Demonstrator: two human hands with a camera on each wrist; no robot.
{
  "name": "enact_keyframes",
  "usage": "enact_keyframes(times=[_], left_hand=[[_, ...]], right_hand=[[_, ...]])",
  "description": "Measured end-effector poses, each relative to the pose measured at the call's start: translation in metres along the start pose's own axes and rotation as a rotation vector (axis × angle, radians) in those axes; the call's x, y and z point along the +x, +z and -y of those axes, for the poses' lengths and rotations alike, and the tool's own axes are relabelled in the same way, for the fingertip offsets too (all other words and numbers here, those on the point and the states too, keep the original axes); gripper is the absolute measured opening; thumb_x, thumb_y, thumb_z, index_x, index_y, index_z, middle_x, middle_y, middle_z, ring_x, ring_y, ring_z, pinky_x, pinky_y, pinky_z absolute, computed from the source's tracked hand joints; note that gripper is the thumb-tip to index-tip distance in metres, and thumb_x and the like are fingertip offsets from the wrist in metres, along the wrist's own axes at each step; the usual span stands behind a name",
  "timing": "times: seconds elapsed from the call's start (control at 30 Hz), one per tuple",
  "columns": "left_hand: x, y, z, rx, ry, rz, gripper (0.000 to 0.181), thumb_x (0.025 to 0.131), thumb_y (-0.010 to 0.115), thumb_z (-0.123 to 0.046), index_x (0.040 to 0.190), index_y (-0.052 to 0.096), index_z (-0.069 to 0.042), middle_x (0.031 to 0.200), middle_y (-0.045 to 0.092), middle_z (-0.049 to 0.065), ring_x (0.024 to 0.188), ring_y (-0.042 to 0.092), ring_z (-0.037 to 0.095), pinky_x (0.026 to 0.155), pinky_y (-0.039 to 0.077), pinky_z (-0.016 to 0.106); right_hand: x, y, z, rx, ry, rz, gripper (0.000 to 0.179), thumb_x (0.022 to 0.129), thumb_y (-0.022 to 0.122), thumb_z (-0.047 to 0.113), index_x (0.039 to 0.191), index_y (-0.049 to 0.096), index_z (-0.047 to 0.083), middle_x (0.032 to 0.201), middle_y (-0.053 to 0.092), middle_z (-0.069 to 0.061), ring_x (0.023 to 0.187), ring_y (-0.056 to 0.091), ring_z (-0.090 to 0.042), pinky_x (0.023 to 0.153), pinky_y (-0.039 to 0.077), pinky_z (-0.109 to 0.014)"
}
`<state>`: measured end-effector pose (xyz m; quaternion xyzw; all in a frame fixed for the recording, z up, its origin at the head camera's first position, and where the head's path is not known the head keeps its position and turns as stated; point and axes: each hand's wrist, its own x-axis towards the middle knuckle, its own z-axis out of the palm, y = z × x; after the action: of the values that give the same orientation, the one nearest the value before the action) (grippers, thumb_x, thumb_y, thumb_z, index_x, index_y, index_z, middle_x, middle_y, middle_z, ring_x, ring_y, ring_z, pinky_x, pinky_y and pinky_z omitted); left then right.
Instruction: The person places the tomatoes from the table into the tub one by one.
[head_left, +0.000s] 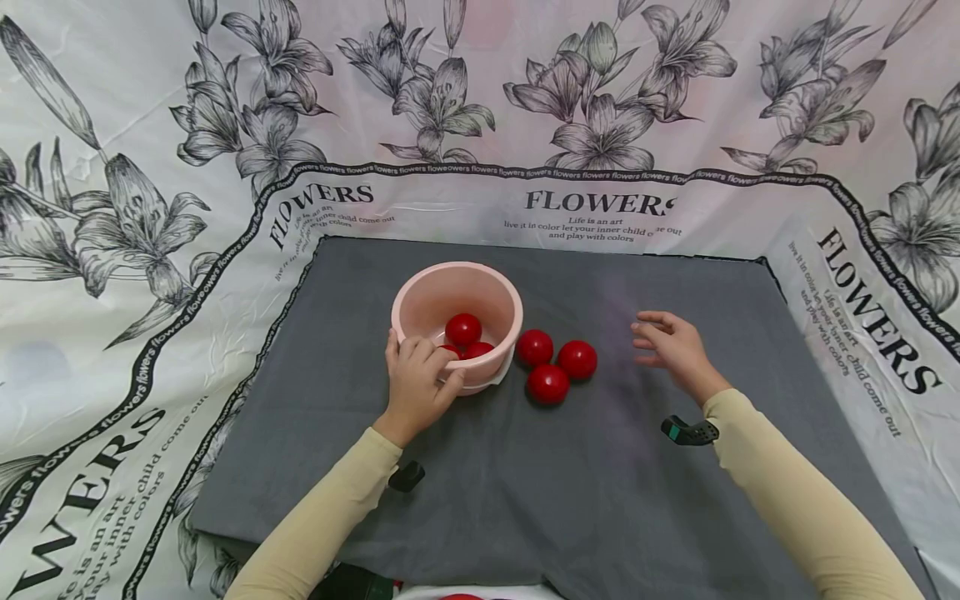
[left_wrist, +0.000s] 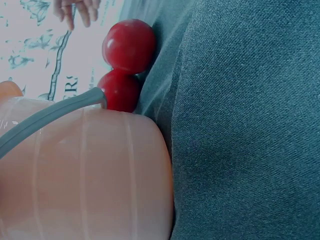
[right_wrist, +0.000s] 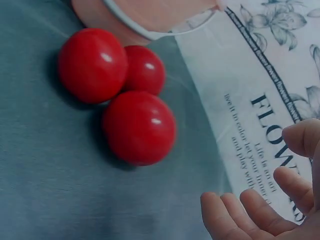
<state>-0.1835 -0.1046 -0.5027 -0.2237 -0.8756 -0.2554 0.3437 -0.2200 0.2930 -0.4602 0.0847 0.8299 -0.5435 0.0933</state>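
Observation:
A pink bucket [head_left: 420, 302] with a pale handle [left_wrist: 55, 114] stands on the grey cloth, and several red balls [head_left: 463, 328] lie inside it. My left hand [head_left: 418, 383] grips its near rim, fingers over the edge. Just right of the bucket, 3 more red balls sit close together: one nearest the bucket [head_left: 534, 347], one to the right [head_left: 577, 360], one in front [head_left: 547, 385]. Beyond them to the right, my right hand [head_left: 671, 350] hovers with relaxed fingers and holds nothing. The right wrist view shows its fingers [right_wrist: 260, 210] apart from the balls.
A grey cloth [head_left: 600, 492] covers the table. Around it hangs white flower-printed sheeting [head_left: 465, 200] with lettering. At the near edge, below the table, part of a white container [head_left: 487, 592] with something red shows.

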Motion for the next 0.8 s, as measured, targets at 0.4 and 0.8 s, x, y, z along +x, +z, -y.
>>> enact_keyframes(times=[0.4,0.8], left_hand=[[0.000,0.000,0.000,-0.005,-0.001,0.006,0.027,0.089,0.059,-0.036,0.087,0.071,-0.013,0.084,0.065,0.010,0.096,0.058,0.029,0.112,0.026,0.077],[-0.001,0.001,0.001,0.007,0.007,0.007,0.027,0.089,0.058,-0.037,0.087,0.071,-0.013,0.085,0.065,0.010,0.097,0.058,0.030,0.113,0.025,0.077]], right_hand=[[-0.003,0.021,-0.016,0.050,0.028,0.019,0.062,0.104,0.054,0.034,0.152,0.038,-0.001,0.152,0.046,-0.027,0.115,0.066,-0.021,0.087,0.062,-0.035],[-0.001,0.036,-0.031,0.106,0.067,0.048,0.064,0.103,0.057,0.033,0.153,0.036,0.000,0.153,0.045,-0.027,0.122,0.062,-0.029,0.091,0.061,-0.038]])
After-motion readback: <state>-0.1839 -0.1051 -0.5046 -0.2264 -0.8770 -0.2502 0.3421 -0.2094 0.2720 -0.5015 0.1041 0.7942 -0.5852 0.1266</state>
